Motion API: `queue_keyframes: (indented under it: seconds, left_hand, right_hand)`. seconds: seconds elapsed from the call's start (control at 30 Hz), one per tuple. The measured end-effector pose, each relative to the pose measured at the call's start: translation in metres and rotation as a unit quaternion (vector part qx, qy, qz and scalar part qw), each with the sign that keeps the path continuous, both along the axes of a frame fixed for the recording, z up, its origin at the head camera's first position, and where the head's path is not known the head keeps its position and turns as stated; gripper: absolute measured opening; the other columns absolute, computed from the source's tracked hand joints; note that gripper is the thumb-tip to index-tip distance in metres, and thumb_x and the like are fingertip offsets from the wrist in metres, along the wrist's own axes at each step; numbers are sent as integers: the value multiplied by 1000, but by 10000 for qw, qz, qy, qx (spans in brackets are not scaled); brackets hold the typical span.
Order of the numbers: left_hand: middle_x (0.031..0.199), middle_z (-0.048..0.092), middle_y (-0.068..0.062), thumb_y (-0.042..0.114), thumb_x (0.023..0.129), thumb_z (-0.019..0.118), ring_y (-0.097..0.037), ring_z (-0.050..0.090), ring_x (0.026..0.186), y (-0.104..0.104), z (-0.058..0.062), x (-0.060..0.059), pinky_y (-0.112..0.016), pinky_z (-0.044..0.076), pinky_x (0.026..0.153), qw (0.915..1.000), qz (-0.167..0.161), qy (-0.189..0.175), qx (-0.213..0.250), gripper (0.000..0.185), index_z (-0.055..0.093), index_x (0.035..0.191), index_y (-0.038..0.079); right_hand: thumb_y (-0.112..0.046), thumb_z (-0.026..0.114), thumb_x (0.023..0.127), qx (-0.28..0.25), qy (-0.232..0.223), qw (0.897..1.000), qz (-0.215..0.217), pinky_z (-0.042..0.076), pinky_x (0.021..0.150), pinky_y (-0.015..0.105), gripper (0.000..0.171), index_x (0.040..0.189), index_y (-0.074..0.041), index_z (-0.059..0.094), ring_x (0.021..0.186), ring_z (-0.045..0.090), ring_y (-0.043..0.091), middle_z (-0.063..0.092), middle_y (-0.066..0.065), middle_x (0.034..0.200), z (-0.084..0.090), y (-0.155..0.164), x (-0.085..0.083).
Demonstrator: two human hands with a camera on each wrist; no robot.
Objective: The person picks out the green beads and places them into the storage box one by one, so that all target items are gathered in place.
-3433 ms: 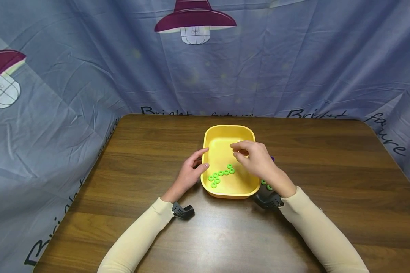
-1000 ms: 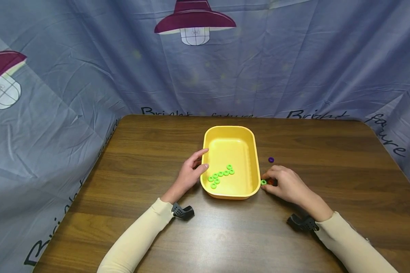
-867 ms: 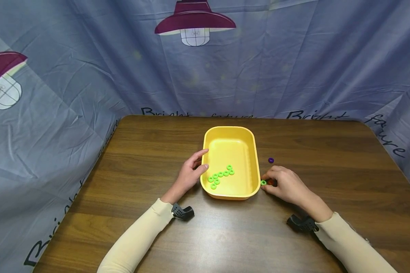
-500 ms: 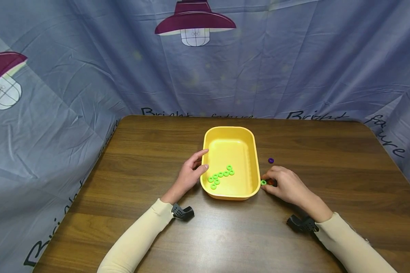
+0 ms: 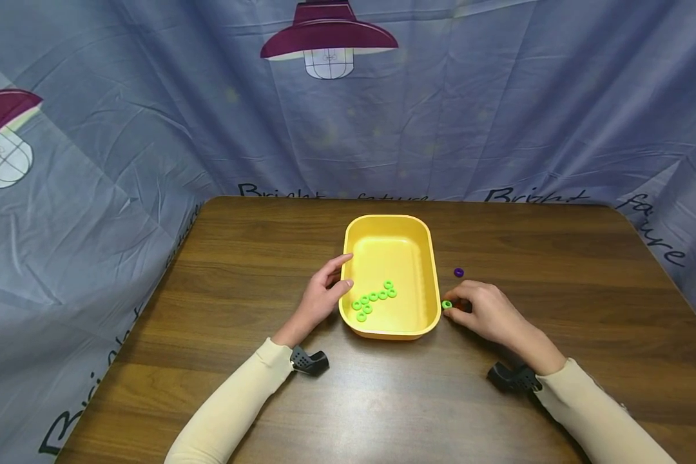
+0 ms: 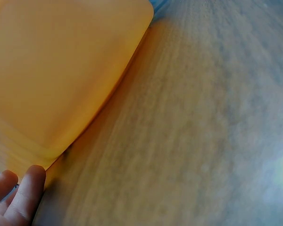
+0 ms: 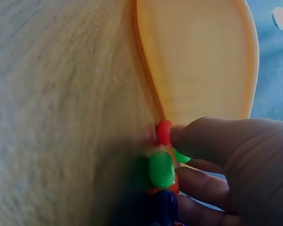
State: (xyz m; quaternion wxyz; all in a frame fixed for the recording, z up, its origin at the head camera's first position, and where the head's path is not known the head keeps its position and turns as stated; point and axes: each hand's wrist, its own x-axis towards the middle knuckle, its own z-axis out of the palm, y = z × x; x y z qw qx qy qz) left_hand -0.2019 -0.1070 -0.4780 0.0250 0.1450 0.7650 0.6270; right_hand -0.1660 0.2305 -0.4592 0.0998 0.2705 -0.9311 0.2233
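Right hand (image 5: 487, 314) low on the bench (image 5: 557, 258), fingers curled, thumb and fingertips pinching a green ring (image 5: 446, 304) at its leftward tip. The right wrist view shows the same green ring (image 7: 161, 169) nipped beside a red ring (image 7: 164, 132), with a dark blue one just below; how many of these the fingers actually grip I cannot tell. The pinch sits just beside the outer right wall of the yellow tray (image 5: 435, 283), near its near-right corner, so the tray's hollow lies to the left of this hand and over the rim. Tray's long axis runs away from the person. Inside, a bent row of green rings (image 5: 374, 298) lies toward the near-left part of the floor. Left hand (image 5: 323, 293) is on the opposite side, fingers loosely bent, thumb and forefinger touching the tray's left wall; it holds no ring. The right hand is plainly the nearer one to the loose rings. A lone purple ring (image 5: 459, 272) lies apart on the bench, beyond the right hand.
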Motion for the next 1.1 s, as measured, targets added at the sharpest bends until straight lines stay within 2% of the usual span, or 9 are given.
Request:
queue_keyframes:
  seconds: [0.3,0.73,0.93,1.1]
  left_hand:
    - [151,53,-16,5,95,60,-39,62,123,0,1,1,-35,57,93,10000,56,37,-57,53,53,147,9]
    - [152,53,-15,6,95,60,-39,61,124,1,-1,0,-40,57,96,10000,32,9,-85,53,53,147,10]
    - [152,52,-17,5,95,60,-41,61,125,0,0,1,-42,57,95,10000,15,9,-10,53,53,147,9]
    - [152,52,-18,5,95,60,-42,61,124,1,0,0,-38,57,93,10000,18,71,16,53,53,147,7]
  right_hand:
    - [-11,81,83,-132,-228,9993,-247,53,62,26,16,98,-9,78,70,63,2,75,-3,82,13,3,-5]
    - [-7,79,85,-625,235,9966,-474,57,66,38,21,106,-3,78,74,68,17,78,5,91,50,-9,-22]
    - [-8,76,88,-757,-88,9959,-490,59,68,41,23,110,-2,77,75,69,18,77,9,93,62,-29,-26]
    - [-6,75,88,-841,-189,9957,-325,58,66,36,23,110,1,76,76,71,21,77,13,97,65,-46,-31]
